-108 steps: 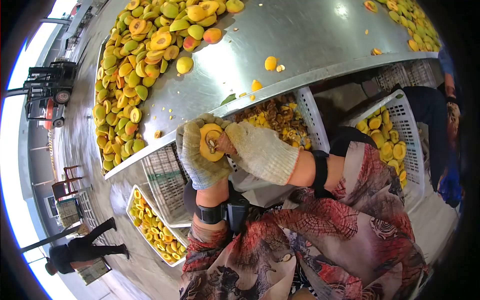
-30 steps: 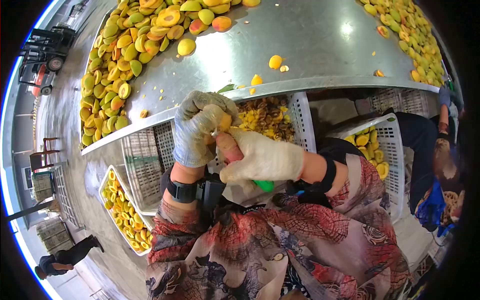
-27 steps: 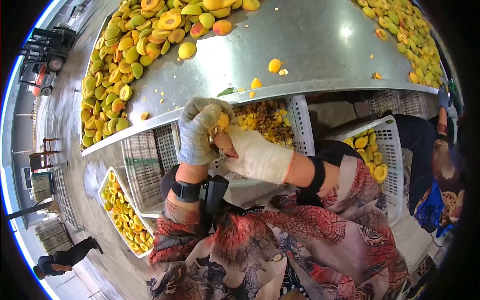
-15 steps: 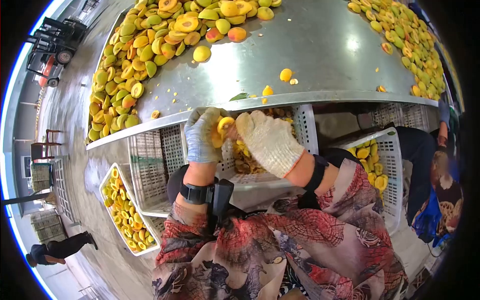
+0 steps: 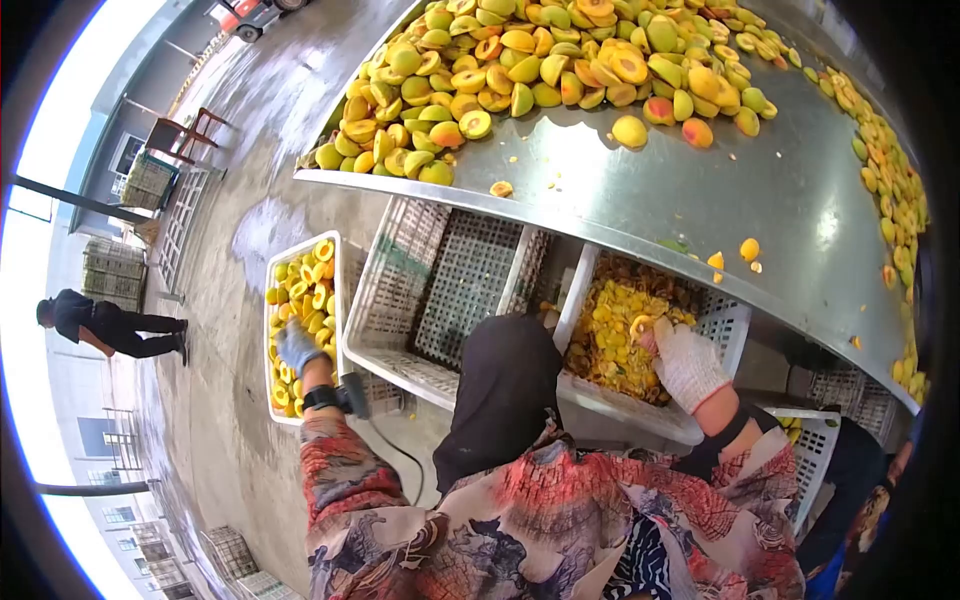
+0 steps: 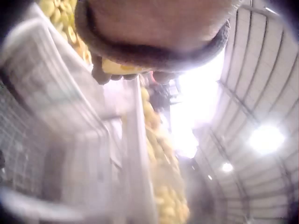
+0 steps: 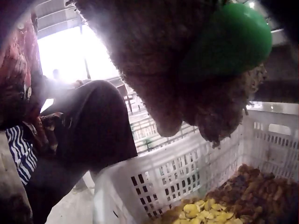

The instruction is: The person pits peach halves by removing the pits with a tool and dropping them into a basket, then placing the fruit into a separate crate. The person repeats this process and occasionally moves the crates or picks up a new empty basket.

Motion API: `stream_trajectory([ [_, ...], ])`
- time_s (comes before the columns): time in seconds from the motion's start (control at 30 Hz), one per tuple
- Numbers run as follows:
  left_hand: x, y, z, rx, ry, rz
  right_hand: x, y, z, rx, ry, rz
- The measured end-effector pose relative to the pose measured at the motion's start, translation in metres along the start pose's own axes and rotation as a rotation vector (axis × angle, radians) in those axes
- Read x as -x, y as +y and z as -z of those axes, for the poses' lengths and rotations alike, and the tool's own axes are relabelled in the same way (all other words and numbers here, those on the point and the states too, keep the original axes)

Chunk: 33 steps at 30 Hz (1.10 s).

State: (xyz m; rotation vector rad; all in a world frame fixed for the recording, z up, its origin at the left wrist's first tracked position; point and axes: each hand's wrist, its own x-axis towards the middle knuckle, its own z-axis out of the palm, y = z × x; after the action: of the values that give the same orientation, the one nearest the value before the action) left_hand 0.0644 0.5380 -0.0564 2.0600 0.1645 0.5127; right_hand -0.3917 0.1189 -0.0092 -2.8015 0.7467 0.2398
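The gloved left hand (image 5: 298,350) is over a white crate (image 5: 341,290) of yellow fruit halves at the left. In the left wrist view, a yellow fruit piece (image 6: 122,68) shows between that hand's (image 6: 159,32) curled fingers and palm. The gloved right hand (image 5: 690,368) is above another white crate (image 5: 640,418) holding yellow scraps and brown pits. It grips a rounded green handle (image 7: 240,39), seen in the right wrist view; the tool's far end is hidden. An orange-yellow ring-shaped piece (image 5: 641,324) shows at its fingertips; whether they touch it I cannot tell.
A metal table (image 5: 600,200) heaped with fruit halves (image 5: 520,70) runs above the crates, its raised edge close to the right hand. A slatted crate (image 5: 400,376) and a dark-clothed knee (image 5: 500,400) stand between the hands. Another person (image 5: 120,325) is at far left.
The hands, together half a second ago, have parted: the left moved left and down to the fruit crate, while the right stayed by the scrap crate. The head view has swung left.
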Motion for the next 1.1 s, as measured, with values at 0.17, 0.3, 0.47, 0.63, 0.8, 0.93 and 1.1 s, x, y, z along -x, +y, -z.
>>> stream_trajectory([
  [0.17, -0.036, 0.044, 0.025, -0.678, 0.040, -0.096, -0.013, -0.004, -0.017, -0.023, -0.080, -0.035],
  [0.3, -0.012, 0.116, -0.078, -0.153, -0.183, -0.515, -0.025, -0.008, -0.010, -0.013, -0.067, -0.060],
  [0.47, 0.062, 0.236, -0.225, -0.185, -0.527, -0.970, -0.041, -0.002, -0.014, 0.164, -0.197, -0.075],
  [0.63, 0.093, 0.286, -0.304, -0.964, -0.869, -1.065, -0.045, 0.003, -0.009, 0.022, -0.152, -0.069],
  [0.8, 0.076, 0.267, -0.331, -1.035, -0.924, -1.198, -0.040, 0.004, 0.009, -0.260, -0.138, -0.140],
  [0.93, 0.093, 0.279, -0.332, -1.175, -0.943, -1.120, -0.034, 0.013, 0.016, -0.465, -0.060, -0.159],
  [1.1, 0.107, 0.286, -0.311, -1.410, -0.907, -1.152, -0.018, 0.020, 0.018, -0.532, 0.075, -0.121],
])
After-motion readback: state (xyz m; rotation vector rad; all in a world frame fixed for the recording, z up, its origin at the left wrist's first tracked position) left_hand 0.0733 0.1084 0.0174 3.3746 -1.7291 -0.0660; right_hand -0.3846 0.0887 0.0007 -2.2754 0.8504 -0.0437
